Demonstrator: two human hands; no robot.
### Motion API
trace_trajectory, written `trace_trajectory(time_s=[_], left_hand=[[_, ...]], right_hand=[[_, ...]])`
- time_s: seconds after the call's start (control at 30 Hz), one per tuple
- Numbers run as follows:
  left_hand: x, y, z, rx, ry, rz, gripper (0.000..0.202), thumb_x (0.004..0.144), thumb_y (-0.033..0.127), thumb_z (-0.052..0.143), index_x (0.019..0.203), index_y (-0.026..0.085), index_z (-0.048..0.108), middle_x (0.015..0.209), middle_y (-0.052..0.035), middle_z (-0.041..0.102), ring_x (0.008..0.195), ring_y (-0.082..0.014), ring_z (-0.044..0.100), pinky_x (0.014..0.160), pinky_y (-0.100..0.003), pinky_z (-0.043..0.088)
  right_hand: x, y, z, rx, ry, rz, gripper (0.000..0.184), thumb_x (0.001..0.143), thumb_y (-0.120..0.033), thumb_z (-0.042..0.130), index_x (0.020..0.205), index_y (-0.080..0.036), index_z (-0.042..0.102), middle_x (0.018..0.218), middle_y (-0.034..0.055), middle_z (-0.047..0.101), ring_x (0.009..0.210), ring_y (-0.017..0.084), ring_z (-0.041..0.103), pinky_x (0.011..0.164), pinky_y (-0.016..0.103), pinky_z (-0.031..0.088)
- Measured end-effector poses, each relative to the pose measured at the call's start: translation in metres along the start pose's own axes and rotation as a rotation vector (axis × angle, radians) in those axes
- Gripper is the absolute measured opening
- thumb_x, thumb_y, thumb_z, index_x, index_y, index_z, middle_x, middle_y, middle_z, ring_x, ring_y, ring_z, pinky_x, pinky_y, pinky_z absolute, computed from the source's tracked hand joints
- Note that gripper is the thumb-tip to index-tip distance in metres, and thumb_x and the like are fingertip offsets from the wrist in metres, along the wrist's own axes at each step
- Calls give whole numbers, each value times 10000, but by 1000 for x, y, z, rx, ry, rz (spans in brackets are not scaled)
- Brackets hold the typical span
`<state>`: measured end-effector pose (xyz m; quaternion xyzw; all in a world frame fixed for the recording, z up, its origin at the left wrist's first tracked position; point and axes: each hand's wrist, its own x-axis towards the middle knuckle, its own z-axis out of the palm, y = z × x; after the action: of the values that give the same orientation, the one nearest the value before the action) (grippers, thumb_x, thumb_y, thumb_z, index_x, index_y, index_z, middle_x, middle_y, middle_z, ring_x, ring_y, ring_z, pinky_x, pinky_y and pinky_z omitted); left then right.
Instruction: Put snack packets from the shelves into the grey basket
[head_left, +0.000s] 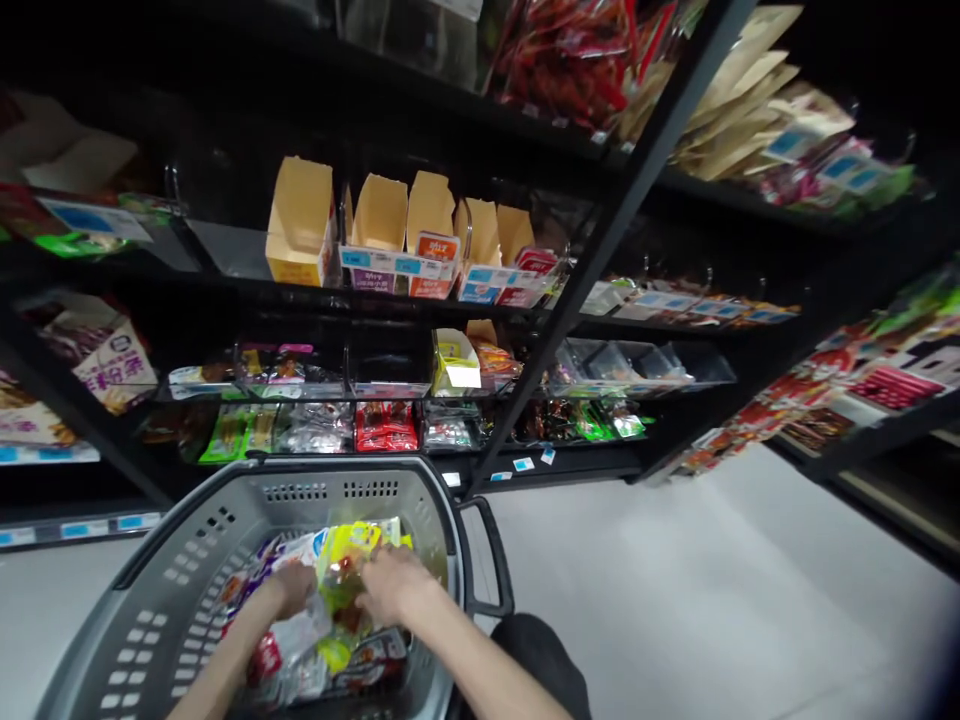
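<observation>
Both my hands reach down into a grey plastic shopping basket filled with packaged snacks. My right hand is closed on the right side of a yellow snack packet, which has a clear part with something brown showing through. My left hand is just left of that packet, its fingers curled at a whitish clear plastic wrapper; what lies in its grip is hidden. Beneath and around the hands are more packets, including a dark one at the lower right and purple-and-white ones at the left.
Black store shelves stand ahead with open cardboard boxes, small red packets and clear bins. A black basket handle juts out at the right, near my dark-clothed knee. Pale floor extends to the right.
</observation>
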<state>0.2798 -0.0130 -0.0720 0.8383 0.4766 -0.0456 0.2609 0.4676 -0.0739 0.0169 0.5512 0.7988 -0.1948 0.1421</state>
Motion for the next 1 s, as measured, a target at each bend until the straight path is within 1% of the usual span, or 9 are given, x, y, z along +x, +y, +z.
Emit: trace_trajectory(time_s=[0.07,0.2,0.27,0.37,0.53,0.67,0.77,0.87,1.0], left_hand=[[-1,-11,-13,1,89,-57,152,816,209,641,758,209,781,850,-117,800,874,-310,765,819,-398,591],[-16,-9,-33,-231,561,91,380,929,221,446,951,236,825,1127,-107,794,1104,-232,721,1011,-344,547],[-22,0,-35,-335,755,164,402,948,241,433,949,236,835,1123,-91,797,1056,-207,729,991,-336,568],[-22,14,-29,-400,880,278,352,968,277,490,976,234,840,1115,-76,802,1007,-184,744,929,-309,603],[-23,33,-28,-512,1058,307,348,993,213,488,939,226,831,1143,-86,791,1056,-183,738,972,-346,607],[-22,37,-33,-778,1042,266,268,982,316,597,1105,188,797,1341,-146,696,1177,-243,698,968,-393,622],[-14,34,-31,-1007,970,268,352,881,395,750,1135,154,783,1442,-186,619,1091,-240,732,905,-358,643],[-8,28,-28,-1133,887,230,469,767,428,848,1121,127,781,1318,-191,704,922,-207,761,800,-321,656],[-13,28,-28,-1166,780,126,541,708,451,869,1138,138,777,1158,-158,788,796,-203,760,707,-323,668]], right_hand=[[-4,8,-8,132,75,40,473,962,-470,600,1319,-165,659,1261,218,736,1178,376,717,914,501,609],[-4,31,-23,656,253,101,557,1028,-587,419,1355,-175,604,1146,179,775,1095,321,751,920,458,593],[6,40,-24,1031,339,100,569,998,-594,470,1401,-198,538,1114,140,779,972,287,772,814,430,625],[22,43,-17,1448,460,-72,614,863,-559,680,1360,-233,527,1033,72,786,879,237,763,759,381,634],[26,37,-9,1553,588,-85,583,722,-420,803,1218,-216,576,893,39,797,802,213,759,782,363,616],[22,33,-11,1541,574,-97,556,743,-411,784,1220,-216,576,926,52,805,822,220,766,787,370,616],[22,33,-11,1542,542,-110,553,750,-417,795,1220,-216,584,932,51,804,815,214,761,775,359,612],[24,33,-10,1493,525,-122,503,732,-452,820,1127,-208,627,892,46,792,786,206,740,755,346,603],[24,33,-13,1297,616,-127,445,716,-530,834,973,-204,675,926,65,777,778,195,701,745,324,591]])
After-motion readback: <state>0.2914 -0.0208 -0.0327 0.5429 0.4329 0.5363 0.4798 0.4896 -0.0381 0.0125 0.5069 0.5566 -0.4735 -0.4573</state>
